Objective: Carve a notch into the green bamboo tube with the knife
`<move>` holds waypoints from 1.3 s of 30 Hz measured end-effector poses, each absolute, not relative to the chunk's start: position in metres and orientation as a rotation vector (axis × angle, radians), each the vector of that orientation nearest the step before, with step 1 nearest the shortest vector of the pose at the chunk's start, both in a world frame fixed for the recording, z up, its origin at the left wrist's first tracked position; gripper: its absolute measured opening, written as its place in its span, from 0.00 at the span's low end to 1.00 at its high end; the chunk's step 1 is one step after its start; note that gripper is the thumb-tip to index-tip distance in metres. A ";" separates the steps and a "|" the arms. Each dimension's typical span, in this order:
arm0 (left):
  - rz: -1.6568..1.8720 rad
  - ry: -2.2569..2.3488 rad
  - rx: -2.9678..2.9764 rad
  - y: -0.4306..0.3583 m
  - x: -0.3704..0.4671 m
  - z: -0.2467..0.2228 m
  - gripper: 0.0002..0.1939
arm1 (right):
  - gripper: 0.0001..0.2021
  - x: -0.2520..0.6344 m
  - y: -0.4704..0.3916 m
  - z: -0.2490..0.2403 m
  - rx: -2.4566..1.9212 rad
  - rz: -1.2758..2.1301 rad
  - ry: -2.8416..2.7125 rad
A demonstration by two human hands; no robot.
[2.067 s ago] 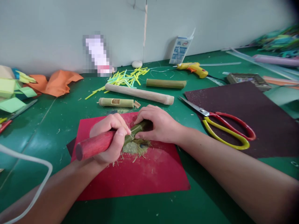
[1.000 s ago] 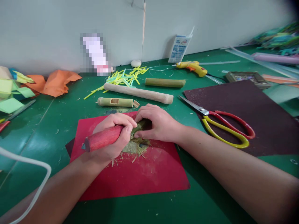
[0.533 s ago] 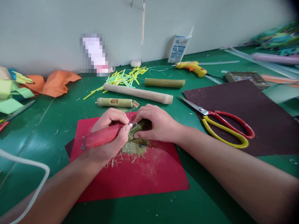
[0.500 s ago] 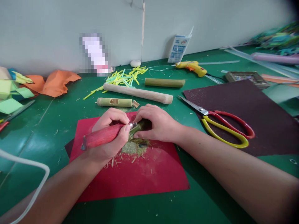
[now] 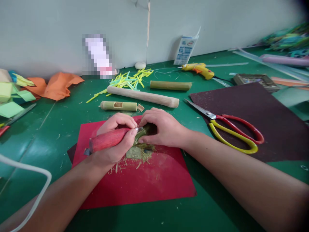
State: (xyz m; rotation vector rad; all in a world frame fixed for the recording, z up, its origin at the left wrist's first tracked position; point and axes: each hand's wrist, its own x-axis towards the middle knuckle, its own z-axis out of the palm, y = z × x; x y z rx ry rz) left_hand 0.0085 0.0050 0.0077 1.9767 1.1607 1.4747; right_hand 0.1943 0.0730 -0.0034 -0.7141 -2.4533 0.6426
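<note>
My left hand (image 5: 120,135) is closed round a carving knife (image 5: 109,140) with a thick red handle; its short metal tip points right, against a green bamboo piece (image 5: 143,131). Wrapped over the bamboo's right part is my right hand (image 5: 161,127), which hides much of it. Both hands are above a red sheet (image 5: 154,180), where shavings (image 5: 145,156) lie scattered below the bamboo. Just beyond the sheet lies a bamboo tube (image 5: 130,106) with a rectangular opening cut in its side, a small cut chip (image 5: 140,107) at its right end.
Behind lie a pale wooden stick (image 5: 145,96), another bamboo tube (image 5: 170,85), cut straws (image 5: 127,82) and a yellow glue gun (image 5: 199,71). Scissors (image 5: 212,116) rest on a dark sheet (image 5: 231,96) at right. Orange paper (image 5: 61,86) lies left; a white cable (image 5: 44,174) crosses the lower left.
My left hand has slid slightly to the right with the carving knife, its tip advancing along the bamboo. My right hand stays in place round the bamboo.
</note>
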 end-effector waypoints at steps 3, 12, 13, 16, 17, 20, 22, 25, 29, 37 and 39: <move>1.475 1.156 1.960 0.005 0.009 0.008 0.04 | 0.16 0.195 0.073 -0.004 -0.711 0.640 -2.456; 1.489 1.150 1.910 0.004 0.010 0.007 0.05 | 0.15 0.194 0.074 -0.004 -0.670 0.620 -2.449; 1.481 1.142 1.926 0.004 0.010 0.008 0.05 | 0.15 0.194 0.074 -0.004 -0.663 0.620 -2.445; 1.465 1.117 1.973 0.002 0.010 0.009 0.06 | 0.15 0.194 0.073 -0.003 -0.652 0.627 -2.437; 1.462 1.109 1.975 0.002 0.010 0.010 0.06 | 0.15 0.194 0.073 -0.003 -0.653 0.631 -2.437; 1.486 1.082 1.943 0.003 0.010 0.009 0.06 | 0.14 0.194 0.072 -0.001 -0.655 0.648 -2.437; 1.507 1.065 1.933 0.003 0.010 0.008 0.07 | 0.15 0.195 0.072 -0.001 -0.655 0.656 -2.436; 1.532 1.051 1.939 0.004 0.010 0.007 0.08 | 0.15 0.195 0.072 0.000 -0.663 0.663 -2.431; 1.610 1.077 1.902 0.004 0.011 0.007 0.10 | 0.15 0.195 0.072 -0.001 -0.681 0.673 -2.430; 1.632 1.128 1.942 0.000 0.011 0.008 0.11 | 0.15 0.195 0.071 0.002 -0.709 0.673 -2.431; 1.636 1.129 1.954 0.000 0.011 0.008 0.10 | 0.15 0.194 0.071 0.002 -0.718 0.680 -2.433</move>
